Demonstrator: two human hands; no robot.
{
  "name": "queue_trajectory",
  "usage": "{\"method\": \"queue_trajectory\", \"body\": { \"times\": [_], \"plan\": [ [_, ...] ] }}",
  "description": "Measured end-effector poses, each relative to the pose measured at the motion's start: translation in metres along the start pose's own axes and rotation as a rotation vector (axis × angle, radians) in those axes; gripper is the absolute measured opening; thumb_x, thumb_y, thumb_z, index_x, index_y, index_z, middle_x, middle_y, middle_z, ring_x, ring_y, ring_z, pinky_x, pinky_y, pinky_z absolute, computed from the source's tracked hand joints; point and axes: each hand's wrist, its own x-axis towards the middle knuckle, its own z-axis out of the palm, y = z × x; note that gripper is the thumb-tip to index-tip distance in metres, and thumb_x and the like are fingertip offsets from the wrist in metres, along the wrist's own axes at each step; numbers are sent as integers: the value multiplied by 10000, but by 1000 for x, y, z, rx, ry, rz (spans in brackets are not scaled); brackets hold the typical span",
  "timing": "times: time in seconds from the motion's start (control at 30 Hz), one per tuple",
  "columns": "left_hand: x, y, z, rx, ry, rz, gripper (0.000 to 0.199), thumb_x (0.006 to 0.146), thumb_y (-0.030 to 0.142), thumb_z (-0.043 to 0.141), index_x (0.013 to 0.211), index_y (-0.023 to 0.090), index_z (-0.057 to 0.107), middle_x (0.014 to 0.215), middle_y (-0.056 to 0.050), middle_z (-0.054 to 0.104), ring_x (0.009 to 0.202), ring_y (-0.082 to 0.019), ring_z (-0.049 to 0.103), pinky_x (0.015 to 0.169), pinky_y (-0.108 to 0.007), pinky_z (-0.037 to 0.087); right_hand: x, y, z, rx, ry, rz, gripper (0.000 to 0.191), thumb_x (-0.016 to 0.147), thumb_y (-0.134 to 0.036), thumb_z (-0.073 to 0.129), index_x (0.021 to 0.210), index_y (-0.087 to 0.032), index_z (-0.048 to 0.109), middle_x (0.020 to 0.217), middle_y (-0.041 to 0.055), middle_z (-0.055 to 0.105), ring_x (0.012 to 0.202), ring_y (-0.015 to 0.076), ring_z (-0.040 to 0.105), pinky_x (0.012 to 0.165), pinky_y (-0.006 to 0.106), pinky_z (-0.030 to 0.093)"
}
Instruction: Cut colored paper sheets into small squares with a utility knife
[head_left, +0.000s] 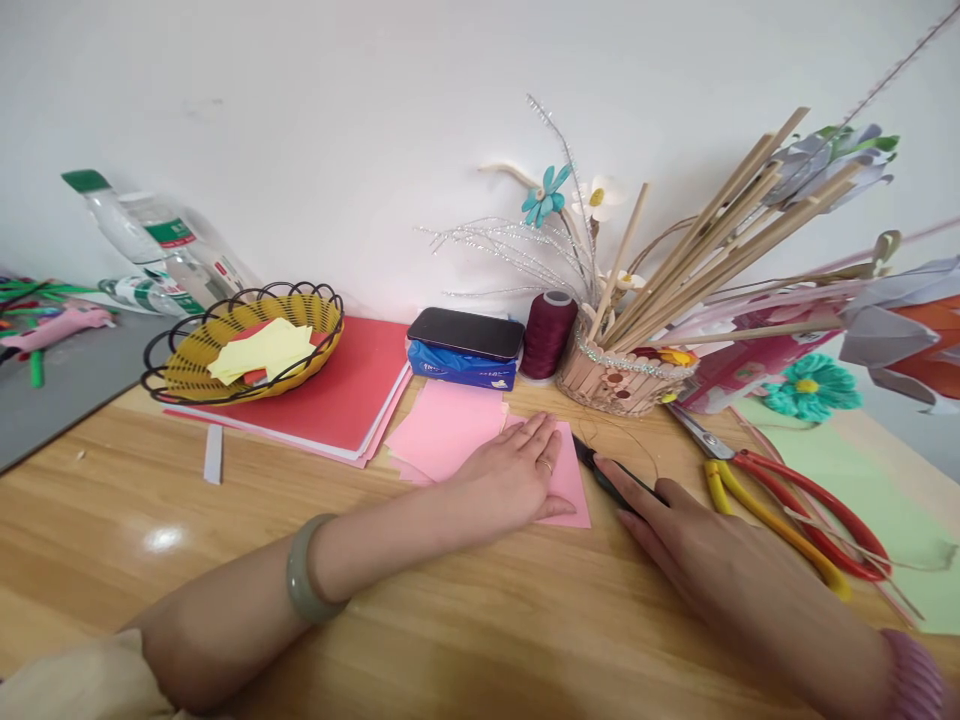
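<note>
My left hand (517, 472) lies flat with fingers stretched out, pressing on a pink paper sheet (574, 495) on the table. A ring and a pale green bangle are on that arm. In my right hand (686, 525) is a dark utility knife (609, 482), gripped with the index finger along its top. The knife's tip points away from me, close to the sheet's right edge; I cannot tell whether it touches the paper. Left of the hand, more pink sheets (442, 430) lie loosely stacked, partly covered by my left wrist.
Behind the sheets, a black phone (465, 332) rests on a blue tissue pack (461, 366) beside a maroon thread cone (548, 340). A stick-filled holder (626, 380) and scissors (810, 500) stand right. Left, a yellow basket (176, 375) sits on red paper (367, 380).
</note>
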Motion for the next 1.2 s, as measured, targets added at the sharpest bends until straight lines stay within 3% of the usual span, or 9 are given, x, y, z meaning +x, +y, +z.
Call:
{"method": "queue_trajectory", "body": {
  "times": [0.27,0.57,0.67,0.8,0.93,1.1,1.2],
  "plan": [
    [-1,0,-1,4,23,-2,753,928,552,349,1367,-60,337,1444,-251,254,1369,-309,220,1110,-384,251,4,0,-1,18,-111,12,510,952,-181,223,1460,-170,178,1063,137,642,544,155,654,521,335,551],
    [0,0,-2,-26,32,3,740,926,530,382,1362,-66,340,1447,-258,243,1369,-317,218,1114,-394,235,18,4,-11,3,-199,51,492,971,-216,181,1458,-151,205,933,105,642,624,159,659,586,313,532],
    [-2,-1,-5,-52,30,4,733,921,528,401,1364,-53,341,1447,-256,254,1369,-313,225,1114,-395,228,20,6,-13,-42,-200,87,493,969,-229,218,1458,-164,216,918,104,632,603,166,650,541,301,510],
    [-9,-5,-11,-152,75,47,687,897,512,479,1355,11,378,1448,-229,302,1362,-307,261,1110,-415,219,21,7,-14,-153,-188,147,490,952,-241,284,1441,-211,287,888,105,608,519,192,619,409,298,430],
    [-16,-4,-21,-373,108,120,649,836,464,607,1327,81,424,1411,-157,410,1326,-258,339,1110,-366,236,20,7,-14,-230,-145,163,498,922,-196,359,1417,-250,340,841,69,577,496,162,583,380,259,376],
    [-11,-1,-29,-549,20,-110,739,744,278,719,1362,80,365,1339,-182,464,1256,-288,413,1007,-395,383,18,7,-9,-275,-46,144,603,828,-47,425,1396,-242,375,879,76,579,640,189,616,409,243,403],
    [-6,-4,-28,-577,-17,-167,635,703,251,743,1261,79,494,1234,-165,565,1163,-293,508,923,-372,450,17,6,-6,-288,43,129,538,828,-59,453,1356,-160,430,906,102,596,791,237,615,552,313,490]
  ]
}}
